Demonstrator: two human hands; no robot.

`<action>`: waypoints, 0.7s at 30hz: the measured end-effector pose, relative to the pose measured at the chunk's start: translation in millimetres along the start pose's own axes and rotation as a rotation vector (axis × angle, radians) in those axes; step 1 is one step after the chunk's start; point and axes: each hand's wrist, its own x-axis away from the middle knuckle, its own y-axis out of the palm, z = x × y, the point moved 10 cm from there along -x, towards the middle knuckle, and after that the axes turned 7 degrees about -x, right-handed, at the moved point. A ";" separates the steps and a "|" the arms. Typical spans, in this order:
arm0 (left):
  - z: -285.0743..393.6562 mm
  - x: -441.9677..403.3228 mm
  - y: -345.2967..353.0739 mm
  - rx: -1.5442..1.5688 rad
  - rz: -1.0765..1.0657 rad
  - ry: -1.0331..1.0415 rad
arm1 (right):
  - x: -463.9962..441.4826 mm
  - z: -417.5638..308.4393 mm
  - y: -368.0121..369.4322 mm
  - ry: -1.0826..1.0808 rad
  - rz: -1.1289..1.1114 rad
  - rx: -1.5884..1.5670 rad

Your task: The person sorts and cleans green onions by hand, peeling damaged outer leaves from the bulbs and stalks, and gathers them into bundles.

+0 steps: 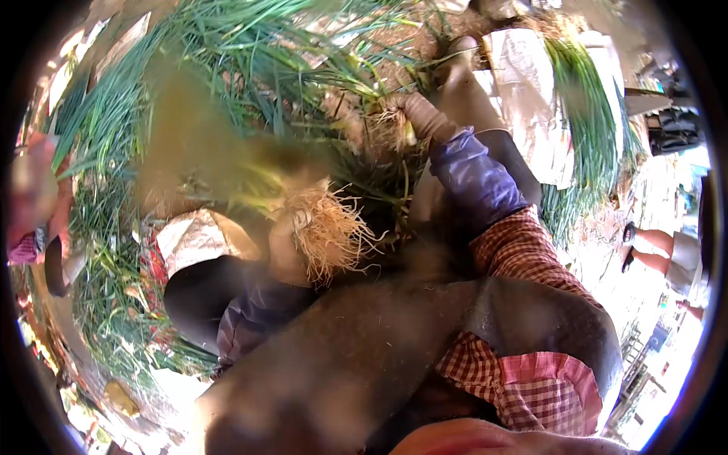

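My left hand, in a pale glove, is closed round a bunch of spring onions; their long stringy roots hang out toward the right. The leafy end of that bunch is lost behind a blurred smear on the lens. Farther forward, my gloved right hand is closed at the root end of other spring onions, low over the heap. A large loose heap of long green spring onion leaves spreads in front of both hands. The fingertips of my right hand are partly hidden.
At the right, more spring onions lie across a white sack. A pale sack sits beside my left knee. My dark apron covers my lap. Another person's legs show at the far right, and part of someone at the far left.
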 end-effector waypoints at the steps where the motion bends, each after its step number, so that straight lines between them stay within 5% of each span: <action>1: 0.7 -1.5 0.1 -0.009 -0.011 0.026 | 23.1 -14.6 33.3 0.078 -0.172 -0.528; 2: 2.3 -3.4 -1.5 -0.041 0.003 0.065 | 44.3 -10.5 49.0 0.272 -0.225 -0.667; 4: 4.0 -6.6 3.5 -0.070 0.134 0.138 | 80.8 -41.6 89.7 0.166 -0.067 -0.786; 5: -6.6 -4.9 8.1 -0.024 0.023 0.006 | 88.9 -42.3 96.9 0.101 -0.057 -0.718; 8: -28.5 2.4 24.2 -0.059 -0.125 -0.181 | 100.2 -27.8 128.1 -0.161 -0.132 -0.242; 14: -41.5 -8.3 -0.8 -0.200 0.050 -0.130 | 75.1 -3.1 153.9 -0.311 -0.242 0.347; 17: -36.1 -4.6 -14.0 -0.211 0.161 -0.081 | 69.2 3.7 161.9 -0.581 -0.325 0.685; 19: -35.1 -5.9 -20.0 -0.199 0.220 -0.068 | 60.8 24.9 129.6 -0.237 -0.174 0.767; 21: -29.5 4.2 -1.0 -0.209 0.149 -0.062 | 69.7 14.4 134.9 -0.196 -0.152 0.631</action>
